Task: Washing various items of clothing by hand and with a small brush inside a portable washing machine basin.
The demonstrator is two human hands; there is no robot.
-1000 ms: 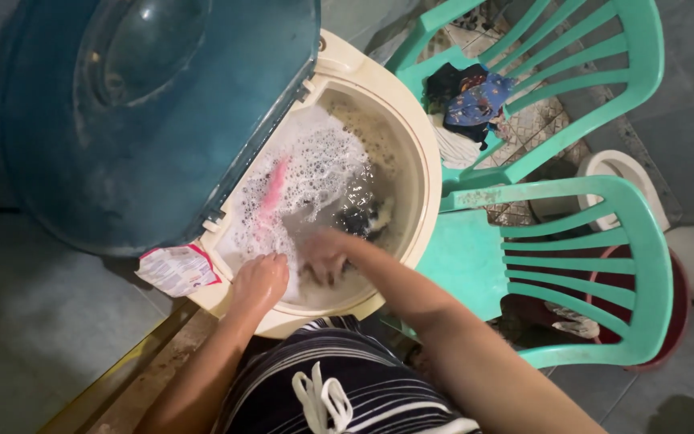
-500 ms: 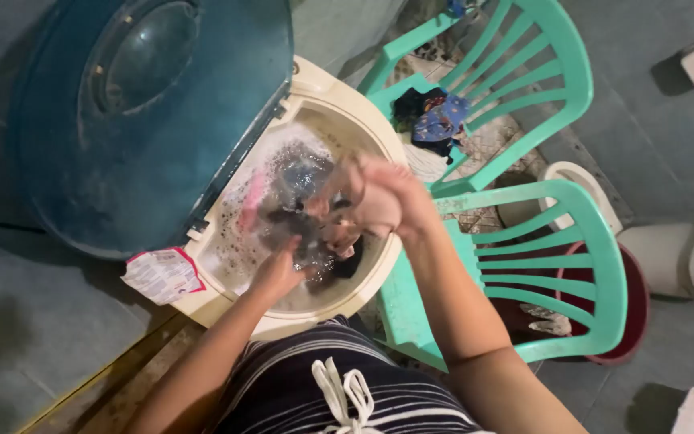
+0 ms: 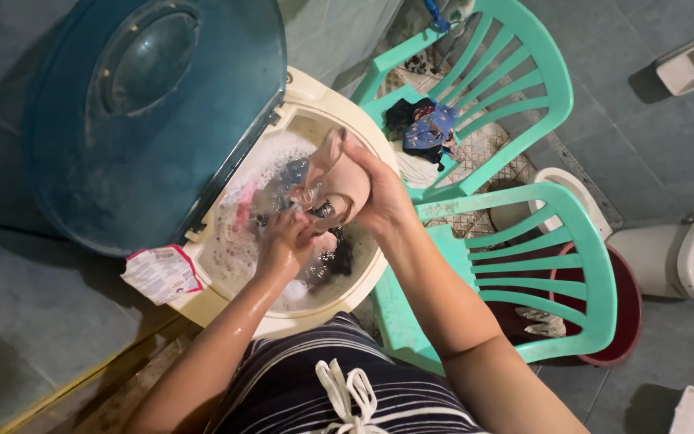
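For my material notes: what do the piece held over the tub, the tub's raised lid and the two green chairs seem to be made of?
Pale pink garment: soft wet cloth, by its limp folds and straps. Raised lid: translucent blue-tinted plastic, glossy, moulded rings. Green chairs: moulded plastic, smooth slats, uniform colour. Both hands, right hand and left hand, grip the garment.

Both wet forearms are stretched forward and bent at the elbows. The left hand (image 3: 283, 241) is curled into a loose fist, while the right hand (image 3: 379, 197) is raised above it, fingers closed.
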